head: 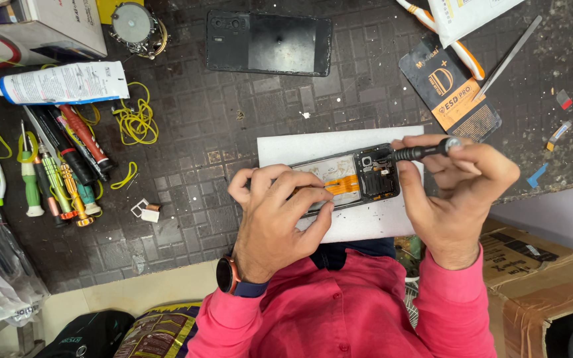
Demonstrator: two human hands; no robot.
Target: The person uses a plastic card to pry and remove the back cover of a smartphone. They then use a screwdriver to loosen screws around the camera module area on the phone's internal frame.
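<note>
An opened phone lies back-up on a white sheet, its orange flex cable and dark camera section exposed. My left hand rests on the phone's left half and pins it down, fingers bent over its edge. My right hand grips a small black screwdriver by its handle; the tip points left at the phone's upper corner by the camera section.
The phone's black back cover lies farther up the mat. Several screwdrivers, a glue tube and yellow wire crowd the left. A dark packet, metal spudger and cardboard box sit right.
</note>
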